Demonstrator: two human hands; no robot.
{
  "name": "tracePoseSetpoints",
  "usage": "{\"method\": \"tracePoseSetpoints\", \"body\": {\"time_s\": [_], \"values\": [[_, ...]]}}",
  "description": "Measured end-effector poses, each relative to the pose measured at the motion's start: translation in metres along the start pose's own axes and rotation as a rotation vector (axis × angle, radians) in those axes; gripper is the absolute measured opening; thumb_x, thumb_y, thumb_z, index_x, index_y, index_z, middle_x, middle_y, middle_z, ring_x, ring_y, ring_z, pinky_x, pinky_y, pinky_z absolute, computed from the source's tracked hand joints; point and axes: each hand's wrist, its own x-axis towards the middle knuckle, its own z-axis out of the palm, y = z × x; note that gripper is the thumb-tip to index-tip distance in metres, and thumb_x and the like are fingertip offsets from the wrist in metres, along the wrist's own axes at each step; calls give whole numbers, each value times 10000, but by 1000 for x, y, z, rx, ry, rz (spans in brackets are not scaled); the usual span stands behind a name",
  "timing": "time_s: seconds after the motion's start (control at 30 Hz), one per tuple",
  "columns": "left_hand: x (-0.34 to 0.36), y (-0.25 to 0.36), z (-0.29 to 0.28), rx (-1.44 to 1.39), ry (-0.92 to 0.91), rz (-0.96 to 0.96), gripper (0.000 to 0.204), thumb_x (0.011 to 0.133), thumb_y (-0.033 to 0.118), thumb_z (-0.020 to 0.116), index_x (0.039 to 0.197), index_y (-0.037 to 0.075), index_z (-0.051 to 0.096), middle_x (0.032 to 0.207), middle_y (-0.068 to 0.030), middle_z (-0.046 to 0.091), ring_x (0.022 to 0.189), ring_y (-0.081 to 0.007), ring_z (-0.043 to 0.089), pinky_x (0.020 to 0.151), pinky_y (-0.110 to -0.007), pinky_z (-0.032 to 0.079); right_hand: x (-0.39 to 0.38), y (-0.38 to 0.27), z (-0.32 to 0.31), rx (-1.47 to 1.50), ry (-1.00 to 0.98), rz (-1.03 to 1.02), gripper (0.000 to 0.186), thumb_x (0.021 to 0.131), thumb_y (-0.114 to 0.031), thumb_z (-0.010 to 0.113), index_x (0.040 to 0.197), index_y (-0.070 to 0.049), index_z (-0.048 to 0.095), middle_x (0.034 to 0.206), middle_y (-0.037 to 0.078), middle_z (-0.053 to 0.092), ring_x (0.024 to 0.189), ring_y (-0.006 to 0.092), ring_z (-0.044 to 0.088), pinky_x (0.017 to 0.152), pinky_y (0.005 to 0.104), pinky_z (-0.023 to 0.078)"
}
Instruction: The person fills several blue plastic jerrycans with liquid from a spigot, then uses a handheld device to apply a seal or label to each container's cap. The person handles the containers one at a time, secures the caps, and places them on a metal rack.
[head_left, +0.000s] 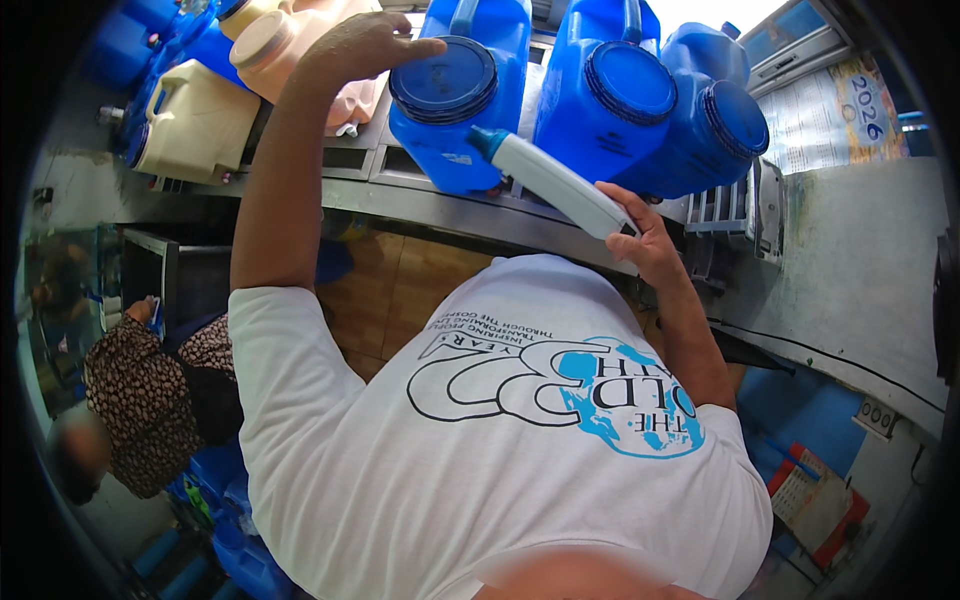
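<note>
Right grip (643, 238): I clasp the white tool (565, 185) at 1 o'clock by its rear, so its tip faces the blue jug (430, 140) at 12; my left grip (362, 50), spread at the lid (443, 80), seemingly steadies the jug.

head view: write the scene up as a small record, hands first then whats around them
left hand: fingers apart, at the edge of the left blue jug's lid
right hand: gripping a white tool
tool direction: teal end toward the left blue jug
other blue jugs: to its right, lids on
far left of counter: cream jug, blue lid facing left
nearby person: at left, patterned top
</note>
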Motion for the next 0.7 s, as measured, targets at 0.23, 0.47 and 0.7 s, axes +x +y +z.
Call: {"method": "tracePoseSetpoints", "body": {"time_s": [0.23, 0.47, 0.7], "values": [[1, -4, 7, -202, 63, 206, 702, 901, 503, 635, 1418, 60, 467, 1361, -189, 556, 1225, -304, 555, 1029, -398, 442, 0, -3, -9, 96, 115, 108, 642, 815, -169, 682, 1419, -71, 487, 1128, 37, 606, 964, 114, 546, 873, 268, 446], [-10, -4, 1, -222, -25, -6, 793, 823, 651, 638, 1330, 45, 566, 1034, -191, 705, 1000, -281, 686, 858, -380, 547, 1, -5, 8, -9, 31, -73, 640, 819, -169, 688, 1416, -64, 482, 1129, 39, 612, 851, 75, 539, 747, 231, 459], [-3, -23, 24, -412, 128, 155, 759, 870, 581, 630, 1391, 46, 494, 1269, -194, 601, 1180, -293, 578, 1010, -384, 453, 4, -23, 4, -4, 129, 47, 653, 817, -158, 694, 1427, -83, 475, 1177, 55, 602, 1096, 148, 535, 961, 289, 418]]}}
